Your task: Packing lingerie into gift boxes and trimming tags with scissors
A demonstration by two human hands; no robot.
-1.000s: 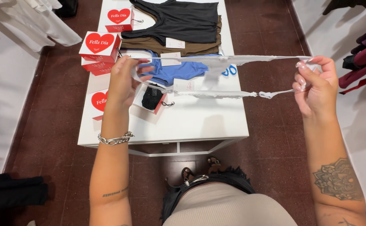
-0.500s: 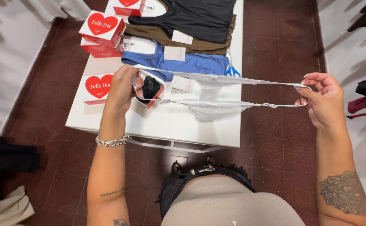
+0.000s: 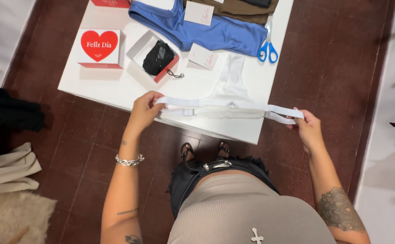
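A: Starting at nine o'clock, what lies on the white worktop (image 3: 116, 88)?

B: A white box with a red heart (image 3: 100, 47) sits near the worktop's far left corner. Just to its three o'clock is an open box (image 3: 148, 50) with a black sparkly bundle (image 3: 158, 58) inside it.

A: And the left hand (image 3: 144, 108)?

B: It hovers at the worktop's near edge, at about six o'clock from the open box. Its grip is pressed together, thumb and fingers pinching the left end of a white undergarment (image 3: 227, 105). A silver chain bracelet (image 3: 129, 160) circles that wrist.

A: Where does the garment lie?

B: It is stretched flat across the near edge of the worktop, its waistband running from nine to three o'clock between the two hands. Its narrow middle part reaches toward twelve o'clock, over the worktop.

A: What is beyond it?

B: A blue top (image 3: 215, 31) at twelve o'clock, with a paper tag (image 3: 203, 56) touching its near edge, and blue-handled scissors (image 3: 268, 47) just to its three o'clock.

A: The right hand (image 3: 307, 130)?

B: It sits just off the worktop's right corner, over the red-brown floor (image 3: 333, 68). Its grip is closed, pinching the right end of the waistband.
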